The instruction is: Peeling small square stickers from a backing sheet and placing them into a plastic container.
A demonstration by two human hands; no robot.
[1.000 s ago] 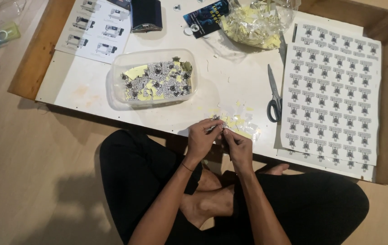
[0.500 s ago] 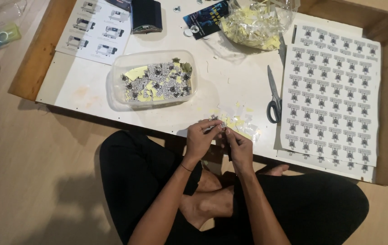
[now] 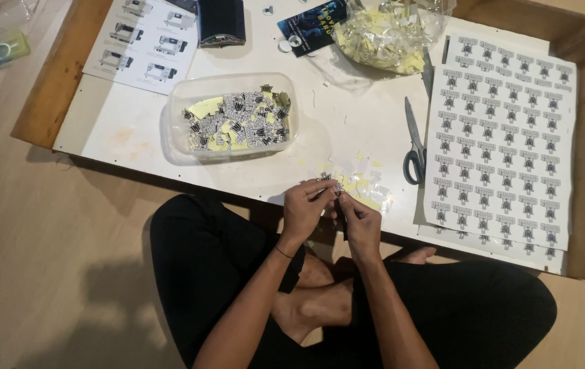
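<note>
Clear plastic tub [image 3: 176, 116] of cut stickers [image 3: 238, 123], both hands [image 3: 305, 208] [image 3: 359, 220] pinching small sticker [image 3: 327, 183], scissors [image 3: 413, 140] nearby

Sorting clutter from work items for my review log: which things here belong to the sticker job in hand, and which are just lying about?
In use: left hand and right hand pinching a small sticker; tub of cut stickers; sticker sheets; scissors; yellow scraps; bag of scraps.

Lying about: leaflet; dark pouch; dark card.
</note>
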